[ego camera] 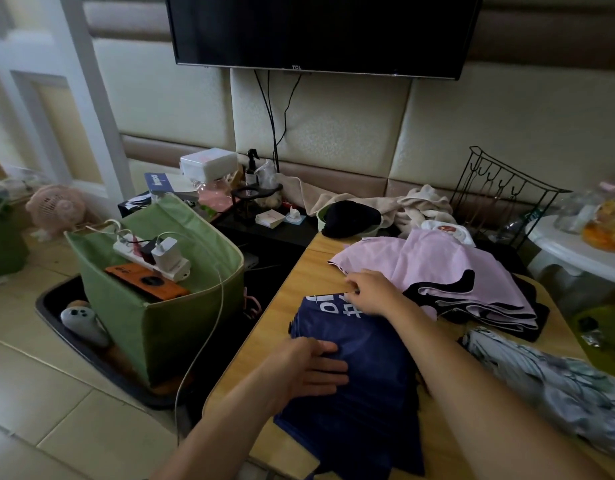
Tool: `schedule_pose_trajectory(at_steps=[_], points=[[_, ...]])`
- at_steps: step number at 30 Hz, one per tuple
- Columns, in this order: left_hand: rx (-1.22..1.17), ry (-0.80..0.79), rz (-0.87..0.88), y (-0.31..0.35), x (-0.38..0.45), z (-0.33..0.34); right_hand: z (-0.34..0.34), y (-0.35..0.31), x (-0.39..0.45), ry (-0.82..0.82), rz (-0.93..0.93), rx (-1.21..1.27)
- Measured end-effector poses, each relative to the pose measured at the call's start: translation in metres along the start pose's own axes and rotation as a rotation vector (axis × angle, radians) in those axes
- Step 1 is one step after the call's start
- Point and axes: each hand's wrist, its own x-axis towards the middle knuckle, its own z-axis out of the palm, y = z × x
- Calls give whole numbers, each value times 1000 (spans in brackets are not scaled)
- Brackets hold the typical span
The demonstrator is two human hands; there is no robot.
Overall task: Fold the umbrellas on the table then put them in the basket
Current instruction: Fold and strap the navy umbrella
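Note:
A navy blue umbrella (pixel 368 382) with white lettering lies collapsed on the wooden table (pixel 309 268). My left hand (pixel 316 365) presses flat on its left side with fingers straight. My right hand (pixel 371 289) pinches the far edge of the navy fabric near the lettering. A pink umbrella with black trim (pixel 448 271) lies spread at the back right. A grey floral umbrella (pixel 555 382) lies bunched at the right edge. The green fabric basket (pixel 181 327) stands on the floor left of the table.
The basket holds a power strip with chargers (pixel 150 254) and an orange device (pixel 146 282), and a white cable trails from it. A black hat in a bowl (pixel 351 216), towels and a wire rack (pixel 500 188) crowd the table's back. A white stool stands at the right.

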Motion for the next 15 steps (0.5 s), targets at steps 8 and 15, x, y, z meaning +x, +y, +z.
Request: schedule_pose_trajectory(at_steps=[8,15], points=[[36,-11,-4,1,0,0,-27,2,5,198,-45,-118],[25,-9,3,-2,0,-1,-29,1,-10,356,-28,33]])
